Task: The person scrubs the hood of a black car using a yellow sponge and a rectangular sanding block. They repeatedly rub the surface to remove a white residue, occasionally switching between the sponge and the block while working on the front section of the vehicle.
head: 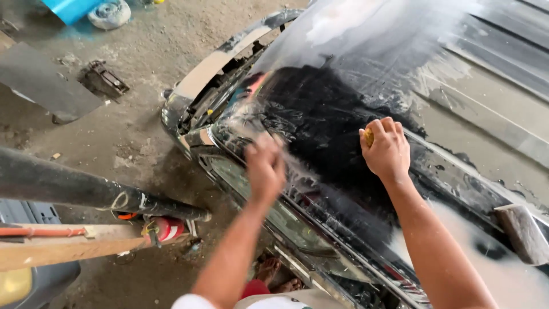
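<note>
One wet black car panel (331, 126), two hands: left hand (265, 167), right hand (386, 150).

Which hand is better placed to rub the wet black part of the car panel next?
Probably the right hand: it rests closed on the car panel at the black part's edge, gripping something yellow. The left hand is motion-blurred; whether it holds anything is unclear.

Two hands on one wet black car body panel: left hand (265, 166), right hand (386, 149). One yellow sponge (369, 137) in right hand. One tyre (109, 13) on floor, one dark pipe (86, 191), one wooden plank (63, 252), one blue sheet (71, 8), two bare feet (277, 274).
</note>
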